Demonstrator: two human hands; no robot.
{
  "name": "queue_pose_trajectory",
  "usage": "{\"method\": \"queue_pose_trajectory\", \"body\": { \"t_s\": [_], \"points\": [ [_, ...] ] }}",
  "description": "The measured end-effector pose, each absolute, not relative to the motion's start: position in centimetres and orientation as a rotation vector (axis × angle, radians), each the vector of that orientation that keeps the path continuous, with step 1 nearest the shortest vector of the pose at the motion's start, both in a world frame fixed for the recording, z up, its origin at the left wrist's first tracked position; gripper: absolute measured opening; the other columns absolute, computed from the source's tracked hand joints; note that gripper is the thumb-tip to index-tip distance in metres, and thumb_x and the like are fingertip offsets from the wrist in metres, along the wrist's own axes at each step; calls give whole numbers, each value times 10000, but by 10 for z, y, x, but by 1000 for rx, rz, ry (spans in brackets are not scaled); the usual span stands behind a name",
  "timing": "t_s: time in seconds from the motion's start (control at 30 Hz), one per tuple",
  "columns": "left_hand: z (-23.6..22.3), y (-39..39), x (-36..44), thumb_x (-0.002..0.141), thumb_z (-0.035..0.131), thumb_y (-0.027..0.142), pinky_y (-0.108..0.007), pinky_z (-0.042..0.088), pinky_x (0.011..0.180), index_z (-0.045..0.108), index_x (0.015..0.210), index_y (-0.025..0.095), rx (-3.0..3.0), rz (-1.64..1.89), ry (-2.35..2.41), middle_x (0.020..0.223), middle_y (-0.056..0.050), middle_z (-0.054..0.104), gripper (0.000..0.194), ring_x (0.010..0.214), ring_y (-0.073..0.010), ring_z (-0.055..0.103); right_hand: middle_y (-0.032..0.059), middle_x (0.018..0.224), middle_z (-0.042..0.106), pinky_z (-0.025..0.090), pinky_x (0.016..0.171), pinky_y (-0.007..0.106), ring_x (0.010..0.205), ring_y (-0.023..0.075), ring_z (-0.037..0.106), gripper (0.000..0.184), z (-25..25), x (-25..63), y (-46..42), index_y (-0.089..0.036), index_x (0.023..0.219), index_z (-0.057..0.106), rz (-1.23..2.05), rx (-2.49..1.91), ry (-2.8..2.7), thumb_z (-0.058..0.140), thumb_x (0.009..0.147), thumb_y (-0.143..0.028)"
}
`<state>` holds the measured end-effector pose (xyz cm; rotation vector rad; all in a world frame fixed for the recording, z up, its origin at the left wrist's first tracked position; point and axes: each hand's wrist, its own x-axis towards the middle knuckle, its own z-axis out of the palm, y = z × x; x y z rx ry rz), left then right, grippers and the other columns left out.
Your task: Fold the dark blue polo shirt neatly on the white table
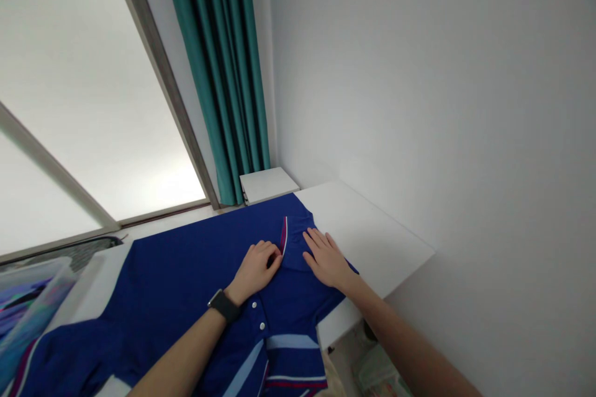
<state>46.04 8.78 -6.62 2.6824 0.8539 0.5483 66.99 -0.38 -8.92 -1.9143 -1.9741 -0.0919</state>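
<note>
A dark blue polo shirt [186, 267] lies spread over a white table, with white buttons on its placket and light-blue bands near a sleeve. Its collar [294, 242], edged in red and white, faces the far right side. My left hand [258, 270], wearing a black watch on the wrist, is curled with thumb and forefinger pinching the trimmed collar edge. Just to its right, my right hand [328, 258] rests flat on the fabric by the collar, fingers spread. Part of the shirt's front is hidden under my left forearm.
The white table [372, 229] meets a plain wall on the right. A small white cabinet [267, 185] stands behind it, beside a green curtain [228, 74]. At the left is a clear plastic bin [60, 273] of folded clothes. Items lie below the table's right edge.
</note>
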Motion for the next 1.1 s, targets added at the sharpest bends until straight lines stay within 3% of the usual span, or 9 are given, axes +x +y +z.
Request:
{"method": "queue_pose_trajectory", "body": {
  "t_s": [0.17, 0.3, 0.43, 0.8, 1.0, 1.1],
  "points": [
    [-66, 89, 461, 952, 421, 277, -349, 395, 779, 602, 825, 215, 2672, 535, 837, 857, -32, 633, 230, 857, -208, 548, 125, 1213, 634, 373, 1043, 369, 1173, 201, 538, 365, -71, 717, 34, -155, 1220, 606, 156, -1863, -1774, 380, 933, -166],
    [-66, 90, 462, 954, 426, 272, -351, 391, 774, 601, 833, 217, 2674, 540, 819, 852, -29, 624, 220, 848, -208, 549, 62, 960, 676, 456, 835, 278, 888, 152, 607, 353, -64, 749, 68, -157, 1090, 644, 276, -1854, -1732, 340, 915, -116],
    [-64, 90, 462, 958, 418, 259, -349, 387, 768, 597, 834, 216, 2659, 522, 832, 857, -31, 622, 222, 847, -205, 545, -23, 688, 617, 415, 613, 222, 618, 127, 547, 336, -71, 759, 93, -175, 1066, 664, 420, -1822, -1758, 387, 885, -118],
    [-60, 92, 465, 938, 439, 277, -350, 392, 823, 612, 836, 225, 2471, 450, 922, 854, -20, 644, 208, 854, -201, 561, 22, 780, 678, 402, 682, 262, 679, 160, 579, 318, -92, 752, 105, -202, 1084, 674, 403, -1768, -1701, 401, 922, -221],
    [-40, 105, 463, 932, 436, 322, -269, 416, 653, 579, 1053, 224, 2246, 384, 910, 794, 10, 638, 211, 690, -155, 579, -3, 677, 631, 368, 622, 254, 613, 150, 548, 264, -94, 749, 108, -198, 1004, 698, 345, -1753, -1748, 467, 916, -291],
    [-34, 127, 473, 906, 470, 304, -283, 422, 679, 578, 1116, 215, 2384, 388, 977, 826, -1, 642, 253, 708, -164, 588, -25, 636, 590, 352, 614, 246, 595, 135, 534, 234, -93, 748, 108, -199, 992, 700, 320, -1748, -1790, 518, 902, -315]
  ]
}}
